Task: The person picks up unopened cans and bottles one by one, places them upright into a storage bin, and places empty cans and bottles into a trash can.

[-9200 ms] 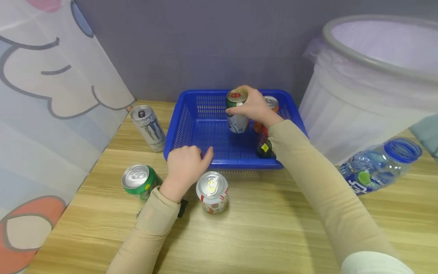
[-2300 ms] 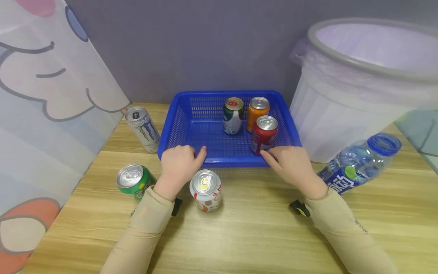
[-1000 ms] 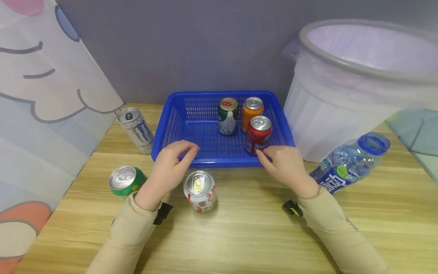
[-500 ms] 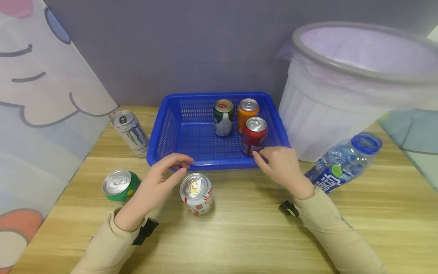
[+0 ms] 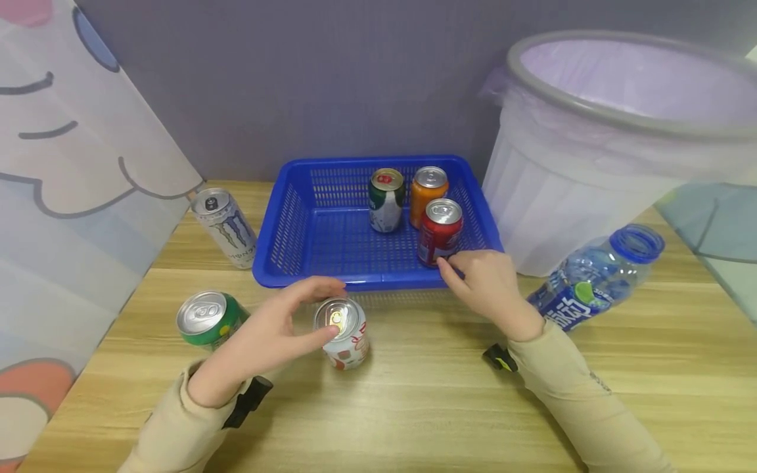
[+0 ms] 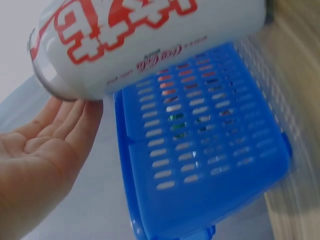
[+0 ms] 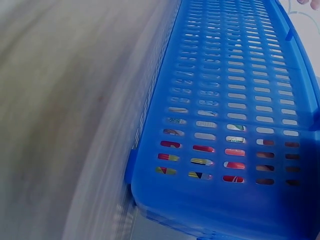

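Note:
A white Coca-Cola can with red print [image 5: 347,348] stands upright on the table in front of the basket. Around its top my left hand [image 5: 266,332] is spread, thumb above the lid and fingers at the far side. In the left wrist view the fingers [image 6: 65,117] reach behind the can's end; firm contact cannot be told. My right hand [image 5: 487,286] rests at the front rim of the blue basket [image 5: 378,282], its thumb near the red can [image 5: 440,236]. Its fingertips are mostly hidden. Also in the basket stand a green-and-silver can [image 5: 386,203] and an orange can [image 5: 427,197].
Left of the basket stand a Monster can [image 5: 227,230] and a green can [image 5: 213,318]. A tall white bin [image 5: 550,171] with a liner rises at the back right. An uncapped blue-labelled plastic bottle [image 5: 591,279] leans near the right forearm. A grey wall runs behind.
My left hand has left the basket's front rim and moved to the white can's top, its fingers spreading. My right hand earlier let go of the green-and-silver can inside the basket, then came to the rim.

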A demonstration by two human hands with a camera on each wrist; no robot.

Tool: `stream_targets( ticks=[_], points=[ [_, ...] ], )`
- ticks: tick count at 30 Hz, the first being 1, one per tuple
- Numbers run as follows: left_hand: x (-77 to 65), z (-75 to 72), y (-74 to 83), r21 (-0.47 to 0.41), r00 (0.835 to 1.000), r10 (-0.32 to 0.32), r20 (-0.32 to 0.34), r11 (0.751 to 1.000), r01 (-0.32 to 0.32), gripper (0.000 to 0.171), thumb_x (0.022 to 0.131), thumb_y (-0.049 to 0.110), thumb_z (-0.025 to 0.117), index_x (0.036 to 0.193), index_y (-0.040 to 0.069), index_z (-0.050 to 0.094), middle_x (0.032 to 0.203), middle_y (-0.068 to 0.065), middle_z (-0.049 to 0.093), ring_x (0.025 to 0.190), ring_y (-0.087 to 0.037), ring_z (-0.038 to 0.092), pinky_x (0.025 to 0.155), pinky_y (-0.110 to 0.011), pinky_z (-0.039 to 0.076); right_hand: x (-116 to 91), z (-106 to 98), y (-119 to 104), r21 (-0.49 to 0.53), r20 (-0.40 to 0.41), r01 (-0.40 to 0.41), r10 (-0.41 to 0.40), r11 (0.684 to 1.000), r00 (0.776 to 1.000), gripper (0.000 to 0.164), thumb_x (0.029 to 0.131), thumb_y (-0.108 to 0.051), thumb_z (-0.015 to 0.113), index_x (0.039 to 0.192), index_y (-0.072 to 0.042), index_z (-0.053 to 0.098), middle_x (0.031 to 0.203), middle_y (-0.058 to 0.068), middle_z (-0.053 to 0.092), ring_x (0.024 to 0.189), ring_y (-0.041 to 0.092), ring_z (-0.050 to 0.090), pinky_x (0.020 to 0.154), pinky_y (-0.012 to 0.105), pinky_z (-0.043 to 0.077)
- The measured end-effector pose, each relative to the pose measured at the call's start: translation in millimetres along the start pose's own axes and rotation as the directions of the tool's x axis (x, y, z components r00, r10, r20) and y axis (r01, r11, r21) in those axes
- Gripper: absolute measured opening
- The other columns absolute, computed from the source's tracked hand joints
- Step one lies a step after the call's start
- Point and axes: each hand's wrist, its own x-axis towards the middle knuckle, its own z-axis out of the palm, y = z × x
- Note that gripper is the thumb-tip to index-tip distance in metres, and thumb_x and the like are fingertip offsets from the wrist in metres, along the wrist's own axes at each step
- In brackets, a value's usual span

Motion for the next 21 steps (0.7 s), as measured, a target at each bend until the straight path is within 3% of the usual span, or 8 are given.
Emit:
stream_targets(
  ticks=[6, 10, 14, 17, 21],
  points=[
    [3.3, 8.0, -2.6, -0.046, 0.999, 0.016, 0.041, 0.999, -0.014, 0.054, 0.082, 0.011, 0.073, 0.129, 0.003, 0.049, 0.125, -0.01, 0.059, 0.109, -0.019, 0.059, 0.095, -0.034, 0.047, 0, 0, 0, -0.004, -0.012, 0.004, -0.004, 1.0, 1.0, 0.046, 0.091, -0.035, 0.045, 0.05, -0.016, 0.038, 0.045, -0.002, 0.039, 0.039, 0.016, 0.039, 0.037, 0.03, 0.025],
    [4.3, 13.8, -4.4, -0.114, 0.998, -0.011, 0.06, 0.993, 0.018, 0.059, 0.08, 0.011, 0.074, 0.131, 0.006, 0.046, 0.123, -0.009, 0.059, 0.102, -0.014, 0.062, 0.089, -0.029, 0.05, 1, 0, -1, -0.008, -0.014, 0.006, -0.007, 1.0, 1.0, 0.046, 0.091, -0.035, 0.045, 0.05, -0.016, 0.038, 0.045, -0.002, 0.04, 0.039, 0.017, 0.041, 0.037, 0.031, 0.027],
    [6.3, 19.5, -7.9, -0.23, 0.992, -0.071, 0.103, 0.969, 0.093, 0.06, 0.078, 0.01, 0.076, 0.13, 0.009, 0.047, 0.117, -0.009, 0.06, 0.093, -0.011, 0.064, 0.077, -0.029, 0.055, 1, -1, 0, -0.01, -0.017, 0.008, -0.008, 1.0, 1.0, 0.046, 0.091, -0.035, 0.045, 0.05, -0.016, 0.039, 0.045, -0.002, 0.04, 0.04, 0.018, 0.042, 0.037, 0.032, 0.027],
    [7.7, 21.6, -11.6, -0.329, 0.984, -0.102, 0.146, 0.933, 0.146, 0.057, 0.077, 0.007, 0.076, 0.127, 0.006, 0.049, 0.111, -0.013, 0.06, 0.088, -0.013, 0.065, 0.066, -0.033, 0.057, 1, -1, 0, -0.011, -0.017, 0.008, -0.009, 1.0, 1.0, 0.045, 0.09, -0.034, 0.046, 0.05, -0.016, 0.039, 0.046, -0.002, 0.04, 0.04, 0.018, 0.042, 0.037, 0.032, 0.028],
    [9.4, 21.6, -16.7, -0.336, 0.981, -0.107, 0.164, 0.929, 0.157, 0.055, 0.074, 0.009, 0.078, 0.123, 0.004, 0.052, 0.107, -0.013, 0.062, 0.091, -0.013, 0.063, 0.071, -0.032, 0.056, 1, 0, -1, -0.006, -0.014, 0.003, -0.003, 1.0, 1.0, 0.044, 0.089, -0.033, 0.048, 0.049, -0.016, 0.038, 0.045, -0.002, 0.04, 0.039, 0.017, 0.042, 0.037, 0.031, 0.028]
  ],
)
